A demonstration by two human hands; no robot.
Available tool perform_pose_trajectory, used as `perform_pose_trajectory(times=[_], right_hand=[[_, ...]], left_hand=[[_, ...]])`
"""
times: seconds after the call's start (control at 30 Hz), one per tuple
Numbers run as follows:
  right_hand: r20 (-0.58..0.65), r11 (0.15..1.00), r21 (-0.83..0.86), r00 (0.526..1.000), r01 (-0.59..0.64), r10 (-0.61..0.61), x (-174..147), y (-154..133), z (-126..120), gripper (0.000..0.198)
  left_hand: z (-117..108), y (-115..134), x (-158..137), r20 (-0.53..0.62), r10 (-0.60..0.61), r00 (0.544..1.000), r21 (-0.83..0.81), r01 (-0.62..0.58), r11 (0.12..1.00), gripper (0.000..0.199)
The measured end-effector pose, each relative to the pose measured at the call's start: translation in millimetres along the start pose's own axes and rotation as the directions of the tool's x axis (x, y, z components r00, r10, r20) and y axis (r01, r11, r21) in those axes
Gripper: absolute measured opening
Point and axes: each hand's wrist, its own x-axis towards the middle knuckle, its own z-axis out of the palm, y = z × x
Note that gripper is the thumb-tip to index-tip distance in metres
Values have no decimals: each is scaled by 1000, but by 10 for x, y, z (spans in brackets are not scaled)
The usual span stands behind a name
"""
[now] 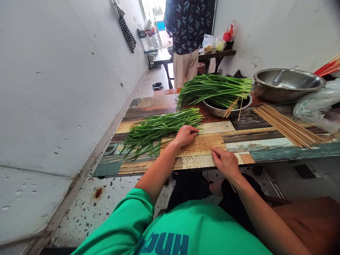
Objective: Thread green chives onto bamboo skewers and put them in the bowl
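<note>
Step in hand, as judged: picking stems from the loose pile of long greens (pixel 164 125) for threading onto a stick. The pile lies on the table (pixel 143 109), leaves toward the left, cut ends toward the right. The left hand (pixel 187 135) is at these cut ends, fingers curled and fingertips drawn together; whether a stem is pinched between them cannot be told. The right hand (pixel 227 163) grasps a thin stick (pixel 233 188), thumb against the curled fingers, near the table's front edge. The next move likely calls for a few stems held level and even, with the stick's tip brought square to them.

Materials: the greens are slim, flat and pliant, with paler, firmer ends. A second bundle (pixel 217 88) overhangs a shallow metal bowl (pixel 212 110). Straight, smooth wooden sticks (pixel 288 125) lie fanned below a deep, shiny round basin (pixel 287 92); the table top carries a printed plank pattern, apparently smooth
</note>
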Motion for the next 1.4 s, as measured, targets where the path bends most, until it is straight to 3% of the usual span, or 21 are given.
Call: perform_pose_trajectory(times=[0.2, 0.3, 0.33, 0.37, 0.43, 0.5, 0.53, 0.63, 0.77, 0.9, 1.03, 1.4], right_hand=[[-36, 998, -56, 999, 8, -10, 109, -5, 73, 32], [-27, 993, -117, 1000, -4, 1, 128, -36, 96, 32], [-23, 991, -135, 1000, -5, 2, 123, -46, 100, 32], [-19, 989, -150, 1000, -2, 0, 115, -54, 102, 32], [-18, 986, -167, 1000, 4, -7, 93, -65, 102, 33], [-20, 985, -171, 1000, 10, -13, 73, -71, 100, 33], [-19, 985, -171, 1000, 9, -13, 66, -73, 98, 34], [-16, 984, -177, 1000, -4, 1, 59, -79, 94, 34], [-31, 987, -163, 999, 7, -13, 56, -85, 90, 34], [-46, 992, -124, 999, 19, -25, 36, -75, 91, 35], [-62, 995, -88, 997, 35, -41, 25, -53, 102, 35], [-63, 999, -50, 998, 20, -23, 40, -38, 114, 34]], left_hand=[[-16, 100, -44, 132, 117, 984, -68, -109, 992, 25], [-101, 139, -67, 307, 232, 923, -118, -205, 972, 23], [-127, 145, -66, 314, 251, 916, -119, -224, 967, 22], [-146, 146, -61, 270, 247, 931, -93, -230, 969, 21], [-152, 134, -35, 70, 193, 979, 43, -197, 980, 22], [-118, 106, 1, -98, 148, 984, 216, -124, 969, 21], [-90, 91, 19, -126, 135, 983, 290, -93, 953, 19], [0, 65, 66, -134, 83, 988, 398, -23, 917, 16], [47, 100, 99, -155, 32, 987, 397, 32, 917, 14], [12, 124, 115, -179, 66, 982, 404, 12, 915, 15], [-8, 66, 154, -110, 71, 991, 406, -20, 914, 23], [-24, -42, 197, -118, 84, 989, 226, -56, 973, 24]])
